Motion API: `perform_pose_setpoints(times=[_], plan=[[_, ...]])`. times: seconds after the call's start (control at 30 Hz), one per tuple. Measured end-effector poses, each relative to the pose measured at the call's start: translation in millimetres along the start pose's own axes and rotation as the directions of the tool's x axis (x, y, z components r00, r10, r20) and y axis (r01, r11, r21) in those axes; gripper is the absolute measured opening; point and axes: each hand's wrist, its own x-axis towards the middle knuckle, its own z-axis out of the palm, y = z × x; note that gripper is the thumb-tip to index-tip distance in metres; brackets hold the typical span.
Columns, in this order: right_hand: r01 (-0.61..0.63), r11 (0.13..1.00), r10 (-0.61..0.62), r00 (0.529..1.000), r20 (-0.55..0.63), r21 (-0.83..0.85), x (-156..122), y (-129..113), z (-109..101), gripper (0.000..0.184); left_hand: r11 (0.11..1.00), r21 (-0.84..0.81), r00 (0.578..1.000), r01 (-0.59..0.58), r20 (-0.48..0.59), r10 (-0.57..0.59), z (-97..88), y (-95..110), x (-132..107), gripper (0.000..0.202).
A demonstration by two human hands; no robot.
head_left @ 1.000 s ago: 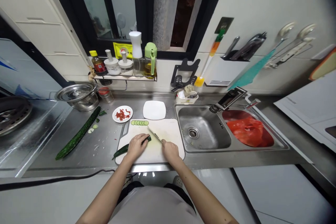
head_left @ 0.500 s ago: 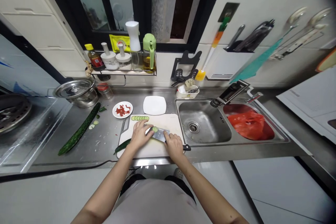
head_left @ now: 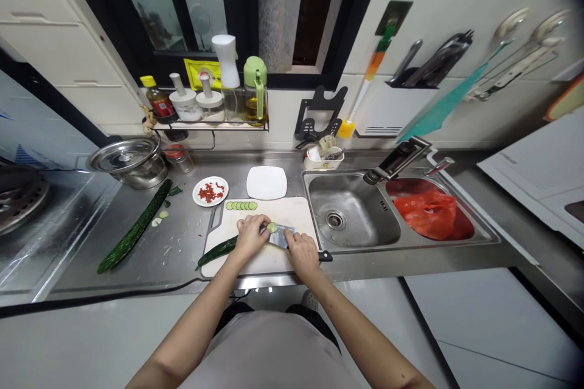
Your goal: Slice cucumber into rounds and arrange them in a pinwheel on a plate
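My right hand (head_left: 303, 255) is wrapped round a kitchen knife (head_left: 325, 256), whose broad blade lies flat-side up over the white cutting board (head_left: 296, 209). A pale green cucumber slice (head_left: 272, 227) is at the blade's left end. The curled fingers of my left hand (head_left: 252, 236) are closed at that slice, though the exact grip is partly hidden. Beneath my left wrist lies a cut cucumber (head_left: 218, 251), its right end covered by the hand. Several overlapping cucumber slices (head_left: 241, 205) form a row near the board's far left edge.
Behind the board stand a white plate (head_left: 267, 182) and a small dish (head_left: 196, 196) of chopped red pieces. A whole cucumber (head_left: 135, 228) lies left, near a lidded steel pot (head_left: 140, 171). To the right is the sink (head_left: 360, 242), with a red bag (head_left: 426, 213) in its second basin.
My left hand has shifted right and slightly down, its fingers drawing together at the slice on the blade. More of the cut cucumber shows. The view has moved slightly.
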Motion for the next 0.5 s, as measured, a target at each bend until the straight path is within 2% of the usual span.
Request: perform_pose_setpoints(times=[0.1,0.2,0.33,0.5], plan=[[-0.016,1.0,0.016,1.0,0.002,-0.001,-2,5,4,0.049,0.994,-0.105,0.999,0.036,0.01,-0.035,4.9,1,7,0.014],[-0.057,0.998,0.057,0.998,0.005,0.002,-6,15,10,0.051,0.971,-0.191,0.987,0.14,-0.052,-0.152,7.5,-7,18,0.016],[-0.144,0.99,0.144,0.99,0.011,0.006,-13,33,17,0.05,0.932,-0.175,0.925,0.318,-0.156,-0.345,7.9,-27,36,0.018],[-0.219,0.975,0.219,0.976,0.008,0.034,-17,45,22,0.046,0.894,-0.114,0.874,0.433,-0.19,-0.448,14.3,-41,54,0.021]])
